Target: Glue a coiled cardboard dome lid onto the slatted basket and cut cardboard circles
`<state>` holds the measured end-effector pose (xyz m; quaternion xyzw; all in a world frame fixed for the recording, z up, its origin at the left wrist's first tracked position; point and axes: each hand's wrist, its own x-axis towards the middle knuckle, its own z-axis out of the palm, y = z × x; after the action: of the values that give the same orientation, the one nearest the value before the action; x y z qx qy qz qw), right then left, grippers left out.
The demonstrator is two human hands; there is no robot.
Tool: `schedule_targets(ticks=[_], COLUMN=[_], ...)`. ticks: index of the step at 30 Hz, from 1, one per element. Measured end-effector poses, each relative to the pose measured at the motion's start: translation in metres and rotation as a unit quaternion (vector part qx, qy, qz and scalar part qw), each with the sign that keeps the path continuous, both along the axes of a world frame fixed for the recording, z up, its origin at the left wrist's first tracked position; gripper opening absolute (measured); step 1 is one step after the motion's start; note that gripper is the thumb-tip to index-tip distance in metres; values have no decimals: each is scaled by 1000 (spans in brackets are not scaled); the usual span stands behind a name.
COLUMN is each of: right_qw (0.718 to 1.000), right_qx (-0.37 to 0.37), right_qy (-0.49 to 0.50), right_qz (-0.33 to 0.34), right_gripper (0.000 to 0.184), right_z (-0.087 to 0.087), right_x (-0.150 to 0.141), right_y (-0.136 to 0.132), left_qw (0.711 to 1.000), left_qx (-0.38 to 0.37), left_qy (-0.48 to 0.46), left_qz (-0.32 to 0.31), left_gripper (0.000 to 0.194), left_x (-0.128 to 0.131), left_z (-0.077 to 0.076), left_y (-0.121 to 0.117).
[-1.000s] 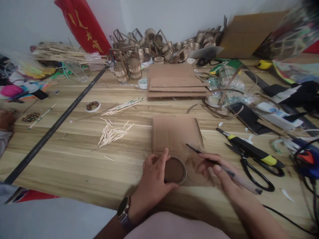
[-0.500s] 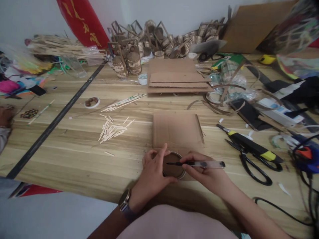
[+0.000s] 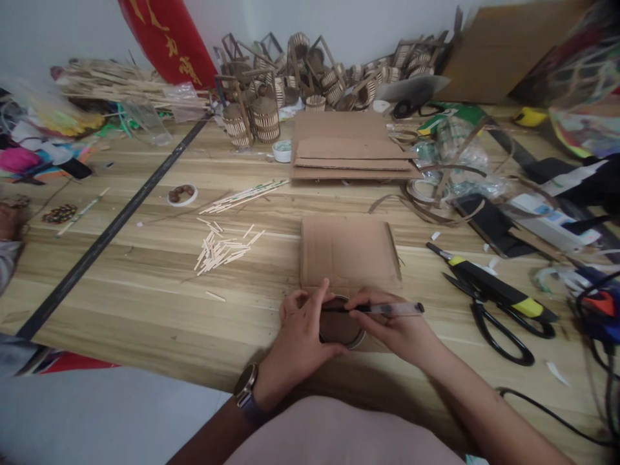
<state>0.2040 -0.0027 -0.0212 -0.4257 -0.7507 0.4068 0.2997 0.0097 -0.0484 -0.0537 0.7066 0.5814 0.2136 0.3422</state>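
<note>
A round, thin-rimmed ring (image 3: 359,340) lies flat on the near part of a brown cardboard piece (image 3: 351,252), with brown showing inside it. My left hand (image 3: 300,332), wearing a watch (image 3: 246,382), grips the ring's left side, thumb at the near edge and fingers at the far edge. Between the fingertips of my right hand (image 3: 400,332) is a pen (image 3: 394,309) with a clear barrel, held almost level. Its dark tip end reaches over the ring close to the far rim; whether it touches cannot be made out.
Scissors (image 3: 489,323) and a yellow-black utility knife (image 3: 504,287) lie to the right. Short sticks (image 3: 220,252) are scattered at left. Stacked cardboard (image 3: 349,142) and small baskets (image 3: 266,116) stand behind. Another person's hand (image 3: 8,223) rests at the far left edge.
My right hand has brought the pen leftward from the bare cardboard to the ring, then slightly towards its far rim. My left hand stays on the ring.
</note>
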Motion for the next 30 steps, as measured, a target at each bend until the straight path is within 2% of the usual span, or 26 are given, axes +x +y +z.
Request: schedule_targets(ticks=[4,9,17,23,28,30], right_qw=[998,998,994,991,994,996], right_qx=[44,49,102,130,95,69], right_qy=[-21,-28,-24,-17,-40,-37], right_qz=[-28,-40,-35,-11,46,35], right_gripper=[11,10,9,12,12,10], right_z=[2,8,-5,-6,-3,-1], right_x=[11,10,-5,-7,-3,0], right_y=[-2,-17,-26,-33,-44,-45], left_qw=[1000,1000,1000,1000,1000,1000], left_qx=[-2,-17,-1,0,-6,-7], left_qy=[-2,-7,-3,1,8,10], left_qz=[1,0,-6,-4,-15,-15], left_gripper=[124,121,115,108,102,104], left_x=[0,0,-1,-1,-2,-2], left_z=[0,2,0,0,1,3], left_y=[-1,0,0,-1,-1,-1])
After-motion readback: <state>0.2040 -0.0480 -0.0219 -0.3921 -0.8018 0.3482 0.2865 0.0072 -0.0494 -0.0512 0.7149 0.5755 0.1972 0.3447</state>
